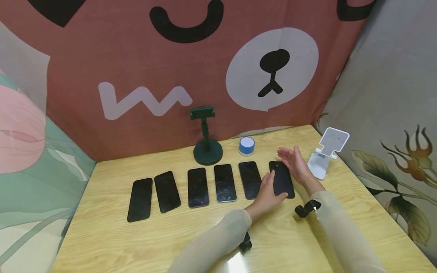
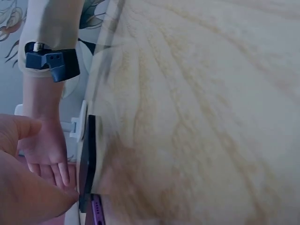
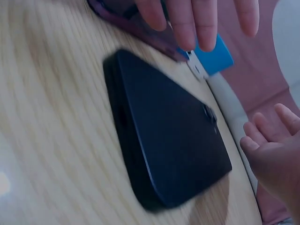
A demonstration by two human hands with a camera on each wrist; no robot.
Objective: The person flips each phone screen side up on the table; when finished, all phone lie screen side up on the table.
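A dark smartphone [image 1: 284, 179] lies back up at the right end of a row of phones, its camera toward the far side. My left hand [image 1: 268, 195] hovers at its left and near end, fingers extended and thumb out over the lower part. Past its right edge is my right hand [image 1: 295, 165], raised with straight fingers and palm turned inward. Neither hand grips anything. In the right wrist view the phone [image 3: 168, 136] sits between the left fingers [image 3: 204, 23] and the right hand [image 3: 276, 154]. The neighbouring phone [image 1: 250, 178] is partly behind the left hand.
Several more phones [image 1: 198, 187] lie screen up to the left. Behind them stand a dark green phone stand [image 1: 208, 151] and a small blue-and-white cylinder [image 1: 247, 146]. A white folding stand [image 1: 319, 167] is by the table's right edge; a printed cloth [image 1: 136, 132] hangs behind.
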